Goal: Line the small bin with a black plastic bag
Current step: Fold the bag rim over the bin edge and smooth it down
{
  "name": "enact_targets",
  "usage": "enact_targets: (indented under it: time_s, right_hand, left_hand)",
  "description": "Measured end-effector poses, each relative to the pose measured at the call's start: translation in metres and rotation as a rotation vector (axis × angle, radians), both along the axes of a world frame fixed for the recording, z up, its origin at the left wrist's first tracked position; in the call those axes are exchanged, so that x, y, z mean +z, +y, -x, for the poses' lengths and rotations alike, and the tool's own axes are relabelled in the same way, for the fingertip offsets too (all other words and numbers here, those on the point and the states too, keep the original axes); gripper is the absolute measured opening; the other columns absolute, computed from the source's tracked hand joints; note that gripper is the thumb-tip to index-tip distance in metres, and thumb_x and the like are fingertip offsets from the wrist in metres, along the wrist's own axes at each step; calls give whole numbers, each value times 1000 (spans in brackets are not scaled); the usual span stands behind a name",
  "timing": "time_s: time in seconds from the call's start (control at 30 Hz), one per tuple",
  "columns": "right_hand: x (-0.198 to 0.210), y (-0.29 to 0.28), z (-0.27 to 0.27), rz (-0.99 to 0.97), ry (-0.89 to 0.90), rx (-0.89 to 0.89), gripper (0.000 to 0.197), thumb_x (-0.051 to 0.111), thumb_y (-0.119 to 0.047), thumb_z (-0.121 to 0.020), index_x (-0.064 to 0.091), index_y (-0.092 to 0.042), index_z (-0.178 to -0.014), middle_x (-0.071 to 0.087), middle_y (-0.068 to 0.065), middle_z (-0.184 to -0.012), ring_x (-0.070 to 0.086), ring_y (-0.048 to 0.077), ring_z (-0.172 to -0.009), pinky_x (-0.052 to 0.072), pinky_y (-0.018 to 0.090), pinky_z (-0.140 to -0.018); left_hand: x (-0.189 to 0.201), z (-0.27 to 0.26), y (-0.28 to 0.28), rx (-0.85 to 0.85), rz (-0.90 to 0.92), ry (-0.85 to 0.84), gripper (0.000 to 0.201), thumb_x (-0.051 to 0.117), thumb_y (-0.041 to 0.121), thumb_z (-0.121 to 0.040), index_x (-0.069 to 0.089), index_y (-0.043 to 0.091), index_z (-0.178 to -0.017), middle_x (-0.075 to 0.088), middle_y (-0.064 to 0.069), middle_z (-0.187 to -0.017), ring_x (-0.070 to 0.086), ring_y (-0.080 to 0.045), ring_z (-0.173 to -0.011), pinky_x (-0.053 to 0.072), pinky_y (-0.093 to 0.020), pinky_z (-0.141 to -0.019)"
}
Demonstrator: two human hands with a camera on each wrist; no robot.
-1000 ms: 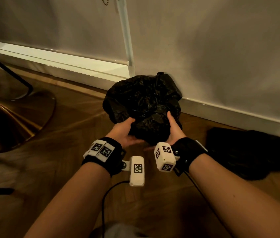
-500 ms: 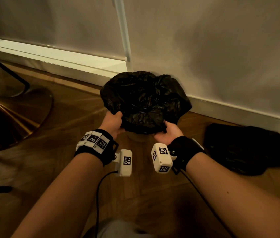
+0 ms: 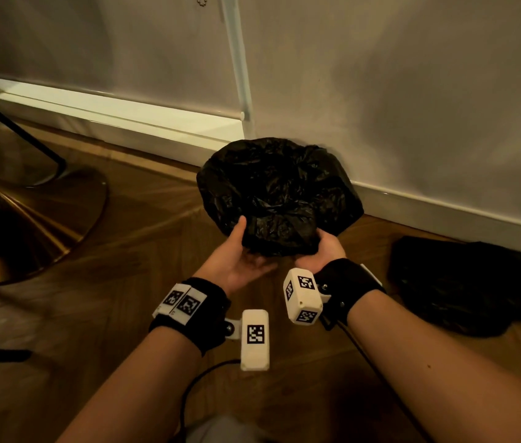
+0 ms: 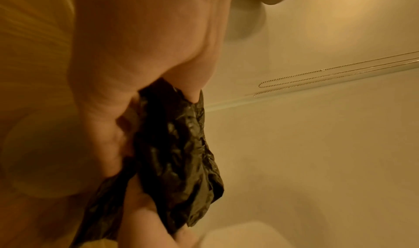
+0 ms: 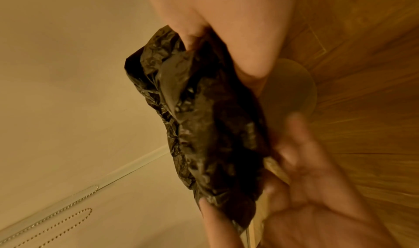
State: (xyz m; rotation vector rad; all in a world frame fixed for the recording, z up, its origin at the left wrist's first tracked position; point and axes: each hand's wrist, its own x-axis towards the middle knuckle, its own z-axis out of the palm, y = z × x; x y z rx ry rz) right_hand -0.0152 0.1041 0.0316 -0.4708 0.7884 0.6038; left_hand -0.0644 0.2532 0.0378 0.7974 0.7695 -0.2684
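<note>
Two hands hold the bag at centre frame, by the wall: left hand and right hand each grasp its near edge, pinching the plastic.

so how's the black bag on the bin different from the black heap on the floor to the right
The black plastic bag is spread open over the small bin by the wall, gripped at its near edge by the left hand and right hand; the dark heap lies flat on the wooden floor, untouched. The bag shows shiny crinkles; the heap looks dull, and its material is unclear. Both are black and near the skirting.
</note>
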Motion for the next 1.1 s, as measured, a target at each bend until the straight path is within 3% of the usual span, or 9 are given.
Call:
enact_targets:
  time_s: [0.13,0.27,0.37,0.47,0.63,0.77,0.9,1.0,1.1]
  right_hand:
    - [-11,3,-5,219,-51,57,49,44,-12,-98,35,-13,-146,42,9,-148,40,22,-136,42,27,-99]
    - [-16,0,-20,259,-165,101,51,36,-13,-99,26,-3,-148,30,12,-155,31,23,-142,51,20,-54]
    - [-20,-8,-24,189,-58,-5,44,51,-23,-93,49,-10,-135,55,5,-132,51,26,-124,46,25,-85]
    - [-23,-3,-15,70,-199,-68,70,63,-51,-75,50,-23,-137,57,10,-134,54,34,-121,38,45,-106]
    - [-15,25,-23,364,-263,9,134,94,-48,-30,22,-39,-143,52,4,-131,54,32,-117,45,57,-97]
    - [-16,12,-41,498,-261,131,96,81,-27,-51,43,-19,-139,61,12,-124,62,34,-104,55,48,-79]
    - [-3,-18,-61,605,-332,277,49,64,-15,-76,58,-7,-124,63,18,-120,62,34,-101,52,34,-69]
    - [2,-31,-70,670,-340,325,58,70,-23,-76,54,-7,-130,61,15,-124,61,33,-101,50,35,-66]
    - [0,-32,-67,706,-265,176,111,89,-32,-57,25,-19,-147,51,3,-130,57,26,-103,54,44,-76]
  left_hand:
    - [-7,0,5,91,-18,-49,47,63,33,-92,52,13,-132,67,-10,-117,62,-26,-114,54,-41,-89]
    - [-14,5,18,13,-98,-81,46,65,34,-90,54,16,-131,67,-6,-123,64,-23,-112,52,-42,-95]
    - [-10,-6,36,-24,-305,-100,59,75,46,-79,57,17,-128,70,-4,-119,69,-23,-106,55,-46,-92]
    - [-3,-24,49,22,-421,-102,73,79,40,-77,48,14,-138,67,-7,-124,70,-24,-104,59,-43,-84]
    - [-5,-31,40,-66,-519,-53,50,70,20,-86,55,6,-132,68,-12,-118,68,-26,-102,59,-35,-77]
    - [-5,-16,26,-182,-362,-74,40,67,15,-89,60,10,-128,67,-12,-123,66,-29,-107,59,-40,-77]
    - [3,-3,30,-302,-259,-21,49,72,38,-84,58,18,-126,66,-12,-116,64,-31,-103,58,-45,-83]
    - [5,-7,38,-127,-199,-20,42,70,41,-85,56,23,-120,63,-11,-115,64,-31,-106,54,-50,-92]
    - [8,-15,39,-21,-144,-30,42,69,34,-87,53,22,-124,62,-13,-121,63,-33,-110,53,-51,-91]
